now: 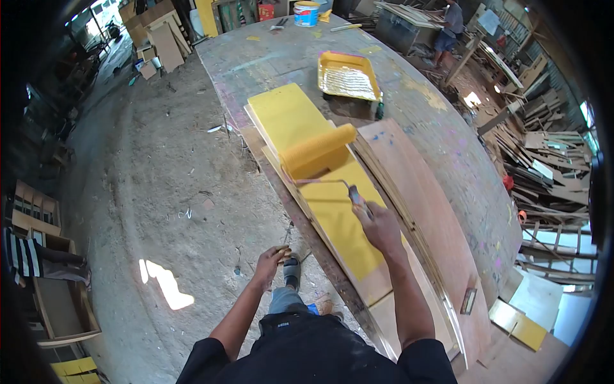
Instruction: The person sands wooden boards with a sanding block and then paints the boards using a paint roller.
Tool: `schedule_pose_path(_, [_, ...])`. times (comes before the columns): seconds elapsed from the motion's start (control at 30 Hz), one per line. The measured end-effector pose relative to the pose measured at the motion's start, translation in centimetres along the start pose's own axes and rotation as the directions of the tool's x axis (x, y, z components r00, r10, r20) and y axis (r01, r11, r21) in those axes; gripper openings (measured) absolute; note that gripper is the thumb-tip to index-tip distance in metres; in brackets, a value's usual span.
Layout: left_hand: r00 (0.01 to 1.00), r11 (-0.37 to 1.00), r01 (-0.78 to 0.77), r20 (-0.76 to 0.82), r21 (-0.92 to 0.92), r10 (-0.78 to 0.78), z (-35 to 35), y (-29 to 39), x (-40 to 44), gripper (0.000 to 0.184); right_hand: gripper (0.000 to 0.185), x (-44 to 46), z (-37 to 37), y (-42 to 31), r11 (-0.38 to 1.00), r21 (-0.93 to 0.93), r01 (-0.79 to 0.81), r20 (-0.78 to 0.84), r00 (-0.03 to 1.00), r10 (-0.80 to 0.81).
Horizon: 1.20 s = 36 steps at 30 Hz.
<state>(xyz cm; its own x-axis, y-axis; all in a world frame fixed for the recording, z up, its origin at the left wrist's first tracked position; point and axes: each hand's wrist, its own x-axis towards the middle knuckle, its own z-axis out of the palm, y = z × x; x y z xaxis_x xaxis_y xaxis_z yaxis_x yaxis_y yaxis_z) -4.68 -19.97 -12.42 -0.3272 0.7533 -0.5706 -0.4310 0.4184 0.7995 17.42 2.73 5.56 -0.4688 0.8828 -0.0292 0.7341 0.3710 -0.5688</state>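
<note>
Along the left edge of a big paint-spattered worktable (409,83), a long board (352,224) sits on top of other pieces, mostly coated in yellow, with bare pale wood showing where the paint stops at the near end. Lying across it is a paint roller (320,152) with a fat yellow sleeve; can't really tell from this angle if the sleeve is pressed on the surface or just above it. Right hand (377,224) is wrapped firmly around the roller's handle. Left hand (272,261) hangs off to the side over the dusty floor (160,147), fingers bunched up, and I can't tell if they're pinching anything. Just right of the board there's a reddish plywood sheet (425,185). Past the board's far end sits a yellow-smeared paint tray (346,60), then a paint bucket (306,16) way at the back. Top right, another person (453,19) stands by a second bench, near heaps of scrap wood (556,179).
</note>
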Motion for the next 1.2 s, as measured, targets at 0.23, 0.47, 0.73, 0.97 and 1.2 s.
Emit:
schedule_pose_path(0.23, [0.994,0.995,-0.097,0.057,-0.031,0.098,8.8,-2.3,-4.8,0.037,0.038,-23.6,-8.7,10.5,0.989,0.047,-0.143,0.024,0.99,0.142])
schedule_pose_path(0.47, [0.953,0.934,-0.196,0.165,-0.3,0.253,14.0,-3.4,-5.6,0.047,0.038,-44.2,-18.4,18.9,0.939,0.12,-0.323,0.06,0.946,0.318])
schedule_pose_path(0.73, [0.982,0.953,-0.142,0.086,-0.268,0.17,14.4,-2.7,-5.6,0.051,0.039,-50.9,-25.5,21.8,0.905,-0.001,-0.425,0.154,0.894,0.42])
schedule_pose_path(0.97, [0.964,0.921,-0.076,0.207,-0.382,0.165,12.3,-2.4,-5.5,0.052,0.042,-35.4,-16.8,15.0,0.978,-0.05,-0.205,0.093,0.974,0.209])
schedule_pose_path(1.2, [0.995,0.952,-0.08,0.029,-0.296,0.092,8.1,-6.5,-8.0,0.05,0.05,-18.9,-7.3,11.7,0.999,-0.03,-0.028,0.067,0.997,0.03])
